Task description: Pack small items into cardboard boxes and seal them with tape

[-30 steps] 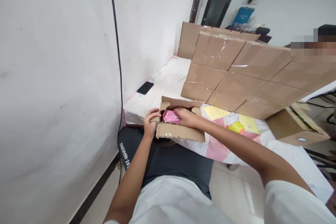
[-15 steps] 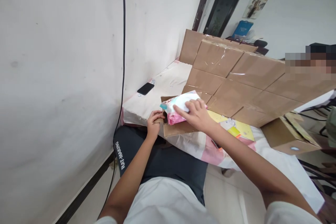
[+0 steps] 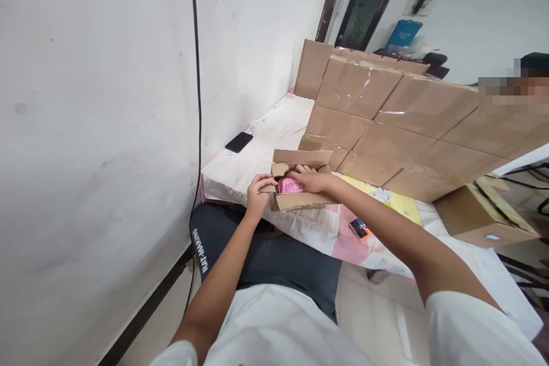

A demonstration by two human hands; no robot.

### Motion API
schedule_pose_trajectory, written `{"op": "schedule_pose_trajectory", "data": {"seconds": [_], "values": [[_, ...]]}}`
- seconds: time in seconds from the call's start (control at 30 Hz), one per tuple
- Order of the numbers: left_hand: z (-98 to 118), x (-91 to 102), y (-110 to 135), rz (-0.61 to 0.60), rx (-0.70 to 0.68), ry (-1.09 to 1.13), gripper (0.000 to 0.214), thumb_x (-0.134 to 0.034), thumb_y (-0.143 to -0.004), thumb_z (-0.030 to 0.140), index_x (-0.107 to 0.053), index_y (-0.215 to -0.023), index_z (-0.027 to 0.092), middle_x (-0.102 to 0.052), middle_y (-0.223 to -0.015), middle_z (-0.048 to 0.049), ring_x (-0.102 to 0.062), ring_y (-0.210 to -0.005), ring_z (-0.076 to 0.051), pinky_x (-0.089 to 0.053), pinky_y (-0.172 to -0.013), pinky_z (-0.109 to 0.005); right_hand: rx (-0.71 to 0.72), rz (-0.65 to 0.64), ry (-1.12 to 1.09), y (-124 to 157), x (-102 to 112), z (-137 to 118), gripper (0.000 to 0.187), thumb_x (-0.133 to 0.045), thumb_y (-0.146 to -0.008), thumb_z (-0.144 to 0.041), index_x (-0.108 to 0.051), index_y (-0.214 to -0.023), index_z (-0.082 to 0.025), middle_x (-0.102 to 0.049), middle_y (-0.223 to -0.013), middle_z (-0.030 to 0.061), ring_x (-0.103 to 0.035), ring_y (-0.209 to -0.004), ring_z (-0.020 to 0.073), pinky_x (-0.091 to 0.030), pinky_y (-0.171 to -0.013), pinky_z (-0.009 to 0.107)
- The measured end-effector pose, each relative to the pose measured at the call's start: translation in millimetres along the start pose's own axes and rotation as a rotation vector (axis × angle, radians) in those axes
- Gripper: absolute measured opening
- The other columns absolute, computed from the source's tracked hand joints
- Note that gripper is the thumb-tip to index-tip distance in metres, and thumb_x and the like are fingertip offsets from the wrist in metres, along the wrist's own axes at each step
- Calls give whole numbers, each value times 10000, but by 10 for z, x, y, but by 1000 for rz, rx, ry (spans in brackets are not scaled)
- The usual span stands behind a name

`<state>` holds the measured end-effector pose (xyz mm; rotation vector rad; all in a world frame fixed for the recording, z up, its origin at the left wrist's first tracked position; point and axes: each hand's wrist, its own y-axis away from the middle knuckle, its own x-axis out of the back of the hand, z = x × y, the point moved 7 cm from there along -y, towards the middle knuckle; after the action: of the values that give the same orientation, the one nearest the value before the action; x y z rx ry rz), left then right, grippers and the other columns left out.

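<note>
- Steadying the open cardboard box (image 3: 302, 202) near the centre of the frame, the left hand (image 3: 258, 194) has its fingers narrowed on the left end flap; my guess is that this grip stops the light box from sliding and keeps that flap out of the way.
- Inside the box, at the centre of the frame, sits the pink packet (image 3: 290, 186); the box walls and the other hand hide much of it, so I can't tell its full shape.
- Across the packet's right part lies the right hand (image 3: 315, 180), reaching in from the right, fingers spread over the opening; whether they grip or merely press, I cannot tell.
- Standing outward, the long flaps leave the top open, probably so the hand has room; the box rests by the near edge of the table (image 3: 274, 126), likely for easy reach.
- Left of centre, a black phone (image 3: 239, 142) lies well apart from the box; lower right of it, a small orange-edged object (image 3: 359, 229) lies on the pink patch of the cloth.
- Upper right, a taped cardboard panel (image 3: 398, 114) stands across the table, perhaps as a divider.
</note>
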<state>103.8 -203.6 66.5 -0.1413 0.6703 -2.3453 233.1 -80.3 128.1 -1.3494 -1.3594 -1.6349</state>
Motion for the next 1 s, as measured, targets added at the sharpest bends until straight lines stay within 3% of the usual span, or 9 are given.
{"op": "schedule_pose_trajectory", "data": {"seconds": [0.07, 0.13, 0.23, 0.3, 0.37, 0.47, 0.6, 0.73, 1.0], "values": [[-5, 7, -16, -26, 7, 10, 354, -508, -640, 62, -787, -797, 213, -668, -1041, -63, -646, -1043, -221, -511, -953, -343, 12, -55, -268, 44, -139, 83, 658, -662, -901, -344, -449, -1511, -220, -492, -1499, 133, -497, -1362, 286, -409, -1109, 402], [-15, 3, -41, -51, 12, 26, 343, -511, -639, 66, -785, -785, 212, -673, -1041, -62, -653, -1039, -221, -513, -943, -339, -51, 1, -415, 103, -208, 149, 590, -599, -951, -403, -459, -1493, -217, -548, -1484, 107, -566, -1303, 245, -441, -1078, 347], [-50, -16, -89, -62, 20, 56, 342, -500, -635, 68, -780, -771, 211, -682, -1027, -61, -659, -1030, -219, -511, -940, -340, -246, 75, -404, 140, -280, 253, 458, -462, -1014, -435, -584, -1364, -167, -669, -1342, 141, -658, -1155, 268, -487, -995, 361], [-80, -36, -121, -58, 26, 74, 338, -498, -636, 72, -778, -767, 209, -686, -1018, -60, -660, -1026, -216, -507, -945, -341, -326, 35, -365, 88, -312, 319, 497, -421, -1017, -474, -661, -1265, -117, -686, -1302, 198, -674, -1131, 318, -496, -979, 401], [-104, -61, -144, -57, 32, 85, 330, -502, -638, 76, -779, -765, 206, -691, -1007, -60, -661, -1019, -213, -505, -944, -339, -332, -52, -360, -12, -316, 387, 529, -475, -985, -518, -706, -1222, -106, -677, -1327, 218, -669, -1173, 353, -503, -989, 416], [-114, -91, -159, -59, 36, 88, 317, -514, -643, 84, -783, -762, 204, -694, -992, -62, -664, -995, -209, -509, -917, -330, -274, -184, -391, -152, -267, 472, 509, -578, -933, -520, -708, -1286, -178, -657, -1402, 147, -651, -1244, 341, -515, -1018, 409], [-93, -97, -157, -51, 31, 76, 309, -527, -642, 90, -787, -761, 207, -689, -980, -61, -663, -983, -208, -507, -907, -331, -176, -224, -448, -199, -202, 456, 497, -589, -938, -435, -649, -1391, -240, -596, -1492, 81, -593, -1339, 307, -472, -1113, 422], [-20, -56, -148, -25, 20, 79, 277, -528, -629, 110, -774, -717, 202, -682, -952, -60, -665, -955, -213, -518, -890, -342, -40, -85, -521, -123, -149, 299, 557, -627, -924, -337, -588, -1467, -220, -524, -1558, 78, -507, -1435, 289, -389, -1210, 426], [447, 118, -26, 88, -47, 92, 249, -538, -622, 109, -755, -697, 204, -685, -980, -60, -653, -993, -226, -515, -913, -344, 129, 255, -717, 220, 247, -8, 513, -658, -932, -437, -668, -1383, -193, -647, -1430, 91, -614, -1315, 288, -438, -1168, 437]]}}
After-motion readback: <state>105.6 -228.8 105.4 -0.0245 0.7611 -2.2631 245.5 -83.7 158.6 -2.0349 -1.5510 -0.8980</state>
